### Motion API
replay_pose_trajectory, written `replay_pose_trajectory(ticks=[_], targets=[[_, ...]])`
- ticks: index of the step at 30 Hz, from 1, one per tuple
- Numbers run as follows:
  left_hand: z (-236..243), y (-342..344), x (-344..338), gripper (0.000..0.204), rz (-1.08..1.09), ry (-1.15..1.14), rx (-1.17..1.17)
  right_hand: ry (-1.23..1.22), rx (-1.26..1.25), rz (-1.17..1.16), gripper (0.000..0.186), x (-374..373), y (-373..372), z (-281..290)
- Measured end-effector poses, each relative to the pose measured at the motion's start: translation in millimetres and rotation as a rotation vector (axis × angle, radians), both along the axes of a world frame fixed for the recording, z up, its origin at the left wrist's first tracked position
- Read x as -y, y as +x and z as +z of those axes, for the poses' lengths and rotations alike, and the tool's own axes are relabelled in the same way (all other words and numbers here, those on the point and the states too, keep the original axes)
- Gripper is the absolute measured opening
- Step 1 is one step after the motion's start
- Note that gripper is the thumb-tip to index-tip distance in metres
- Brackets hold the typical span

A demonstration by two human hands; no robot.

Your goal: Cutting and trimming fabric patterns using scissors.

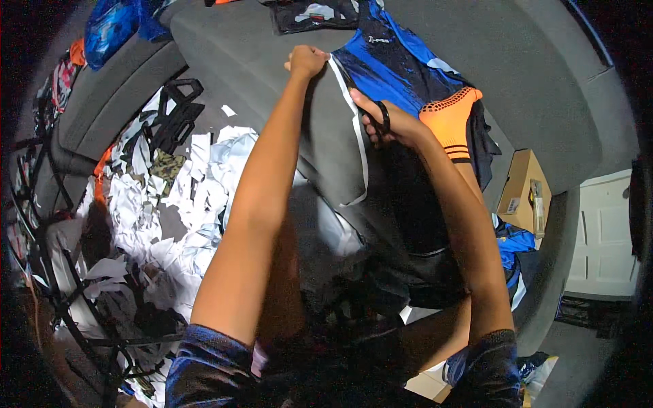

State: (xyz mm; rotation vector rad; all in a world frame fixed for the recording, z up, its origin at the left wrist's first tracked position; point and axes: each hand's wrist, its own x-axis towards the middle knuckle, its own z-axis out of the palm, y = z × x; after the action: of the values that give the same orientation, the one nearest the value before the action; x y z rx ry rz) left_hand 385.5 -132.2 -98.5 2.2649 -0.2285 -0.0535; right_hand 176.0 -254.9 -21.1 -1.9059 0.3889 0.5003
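Observation:
My left hand [307, 61] is closed, pinching the top end of a narrow white strip [359, 129]. The strip hangs down in a curve, and its lower end bends to the left. In my right hand [389, 122] are scissors with black handles [386, 117]; my fingers wrap round them, and the blades point up toward my left hand, alongside the strip. Just beyond, a blue and black sleeveless top [388, 75] lies on the grey couch. Whether the strip is joined to the top, I cannot tell.
An orange sock [445, 126] lies right of the top. White scraps [183, 197] heap up at left, with a black plastic piece [178, 112] behind them. A cardboard box [520, 190] stands at right. A blue plastic bag [112, 34] sits at the far left.

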Motion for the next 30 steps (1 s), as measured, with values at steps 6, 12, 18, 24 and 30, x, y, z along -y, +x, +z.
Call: replay_pose_trajectory(ticks=[6,12,18,24,30], targets=[[-4,0,-1,0.024,0.008,-0.041,0.018,0.021,0.000,-0.012,0.064,4,3,-6],[-9,0,4,0.028,0.046,0.015,0.056,0.028,-0.020,-0.007,0.064,4,5,-4],[-17,4,-3,0.033,-0.113,-0.115,0.124,0.206,0.017,-0.013,0.064,5,0,-8],[-23,11,-4,0.043,-0.158,-0.028,0.133,0.130,-0.017,-0.008,0.063,1,-2,0],[-22,1,-11,0.041,-0.201,-0.146,0.212,-0.025,-0.018,0.024,0.063,-3,-1,3]])
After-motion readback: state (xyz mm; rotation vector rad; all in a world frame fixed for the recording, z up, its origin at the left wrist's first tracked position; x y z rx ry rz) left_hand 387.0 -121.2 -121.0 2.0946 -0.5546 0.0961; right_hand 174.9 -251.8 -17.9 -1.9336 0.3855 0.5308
